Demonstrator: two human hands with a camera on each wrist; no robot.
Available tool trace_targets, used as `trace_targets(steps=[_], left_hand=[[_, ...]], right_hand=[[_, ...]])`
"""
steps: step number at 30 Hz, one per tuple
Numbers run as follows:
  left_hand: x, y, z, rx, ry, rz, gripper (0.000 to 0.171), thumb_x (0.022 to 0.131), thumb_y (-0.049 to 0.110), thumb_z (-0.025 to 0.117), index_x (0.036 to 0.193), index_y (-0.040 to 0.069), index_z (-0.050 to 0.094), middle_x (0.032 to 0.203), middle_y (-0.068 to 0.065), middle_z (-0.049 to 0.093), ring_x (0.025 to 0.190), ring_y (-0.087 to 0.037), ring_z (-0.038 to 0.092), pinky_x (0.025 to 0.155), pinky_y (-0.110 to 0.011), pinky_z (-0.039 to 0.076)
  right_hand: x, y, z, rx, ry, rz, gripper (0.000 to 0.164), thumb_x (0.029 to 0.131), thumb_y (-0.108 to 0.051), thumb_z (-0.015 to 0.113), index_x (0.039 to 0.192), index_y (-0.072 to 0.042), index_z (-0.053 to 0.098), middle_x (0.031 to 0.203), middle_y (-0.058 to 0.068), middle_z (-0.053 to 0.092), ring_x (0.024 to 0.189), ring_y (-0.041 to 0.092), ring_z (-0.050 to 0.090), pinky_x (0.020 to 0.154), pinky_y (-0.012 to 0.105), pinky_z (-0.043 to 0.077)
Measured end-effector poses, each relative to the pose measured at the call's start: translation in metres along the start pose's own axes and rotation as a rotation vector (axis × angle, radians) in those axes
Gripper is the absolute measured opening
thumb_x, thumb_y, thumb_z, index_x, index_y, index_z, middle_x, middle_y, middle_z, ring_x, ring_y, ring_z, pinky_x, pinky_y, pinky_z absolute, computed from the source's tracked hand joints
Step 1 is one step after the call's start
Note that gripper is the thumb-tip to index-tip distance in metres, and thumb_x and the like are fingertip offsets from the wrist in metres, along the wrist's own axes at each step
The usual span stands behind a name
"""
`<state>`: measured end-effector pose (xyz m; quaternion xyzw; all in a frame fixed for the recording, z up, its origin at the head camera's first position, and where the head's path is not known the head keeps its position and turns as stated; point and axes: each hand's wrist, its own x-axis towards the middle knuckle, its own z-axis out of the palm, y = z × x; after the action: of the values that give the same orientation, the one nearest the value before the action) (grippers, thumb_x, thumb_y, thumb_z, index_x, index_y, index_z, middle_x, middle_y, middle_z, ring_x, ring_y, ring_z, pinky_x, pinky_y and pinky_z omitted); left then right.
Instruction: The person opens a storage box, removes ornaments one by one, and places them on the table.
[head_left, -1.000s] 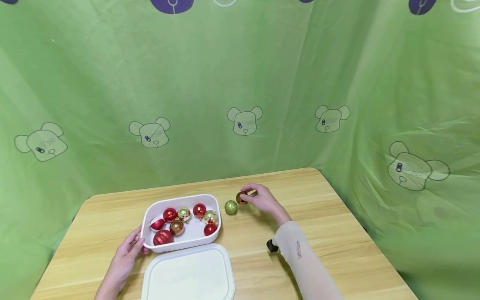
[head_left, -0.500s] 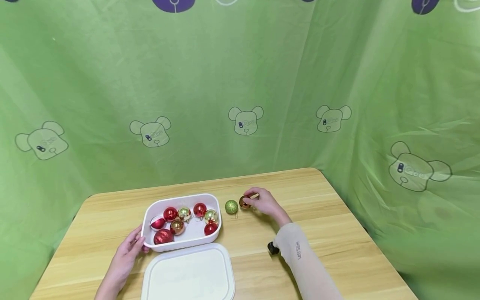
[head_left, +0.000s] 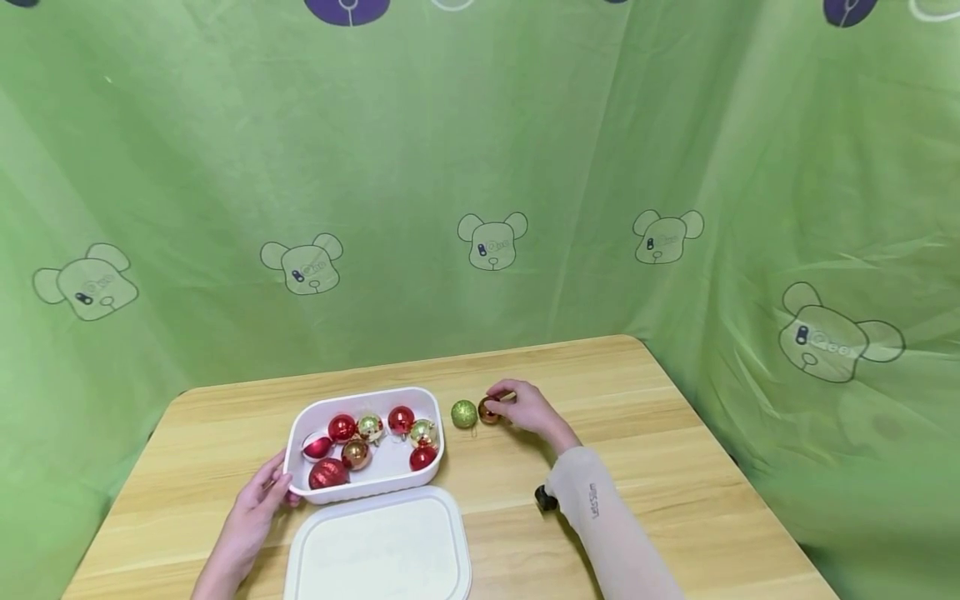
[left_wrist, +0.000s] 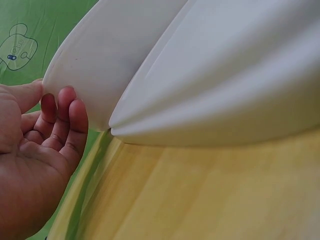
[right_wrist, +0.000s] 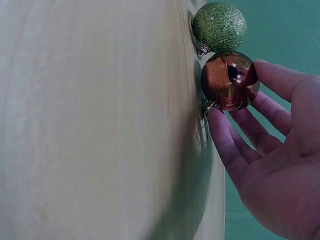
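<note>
At the near left corner of a white plastic box [head_left: 375, 485], my left hand [head_left: 249, 510] grips the rim; in the left wrist view its thumb is at the edge and its fingers curl against the wall. Inside lie several Christmas baubles: red ones [head_left: 328, 473], gold-green ones [head_left: 370, 427] and a copper one [head_left: 356, 454]. To the right of the box, my right hand [head_left: 531, 408] pinches a shiny copper bauble [right_wrist: 227, 82] low at the tabletop, its hanging loop toward the table. Right beside that bauble sits a green glitter bauble [right_wrist: 220, 26].
A white lid [head_left: 378, 550] lies flat in front of the box, near the table's front. The wooden table [head_left: 637, 433] reaches to a green curtain [head_left: 405, 317] behind and at the sides. A black band [head_left: 546, 498] shows under the right sleeve.
My right hand has brought the copper bauble slightly toward me and down, beside the green glitter bauble. The left hand and the box have stayed in place.
</note>
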<state>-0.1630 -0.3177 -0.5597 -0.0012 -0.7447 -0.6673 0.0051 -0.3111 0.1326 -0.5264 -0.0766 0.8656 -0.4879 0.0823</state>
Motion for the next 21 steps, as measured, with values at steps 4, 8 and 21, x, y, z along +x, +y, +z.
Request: trace_targets(steps=[4,8,21], left_hand=[[0.0003,0.0001,-0.0002,0.006,0.001,-0.007,0.059,0.11,0.022,0.052,0.16,-0.002,0.03,0.105,0.0,0.057,0.087,-0.006,0.063,0.083,-0.02,0.059],[0.001,0.0012,0.0,0.012,0.004,-0.014,0.059,0.11,0.023,0.052,0.16,-0.001,0.03,0.106,-0.001,0.057,0.088,-0.006,0.063,0.083,-0.02,0.059],[0.001,0.0007,0.0004,0.022,0.007,-0.008,0.059,0.11,0.021,0.051,0.16,-0.002,0.029,0.108,-0.005,0.056,0.088,-0.007,0.063,0.084,-0.019,0.059]], right_hand=[[0.0,-0.0005,0.0006,-0.001,-0.002,0.009,0.029,0.097,-0.017,0.074,0.123,-0.006,0.069,0.12,0.011,0.068,0.09,0.019,0.068,0.074,0.036,0.063],[0.0004,-0.0004,0.0005,-0.006,-0.013,0.012,0.031,0.097,-0.019,0.073,0.125,-0.007,0.069,0.12,0.011,0.068,0.091,0.019,0.068,0.075,0.034,0.063],[-0.003,-0.0016,-0.0023,-0.039,-0.013,-0.011,0.036,0.098,-0.021,0.072,0.13,-0.004,0.067,0.125,0.013,0.068,0.099,0.02,0.068,0.077,0.034,0.063]])
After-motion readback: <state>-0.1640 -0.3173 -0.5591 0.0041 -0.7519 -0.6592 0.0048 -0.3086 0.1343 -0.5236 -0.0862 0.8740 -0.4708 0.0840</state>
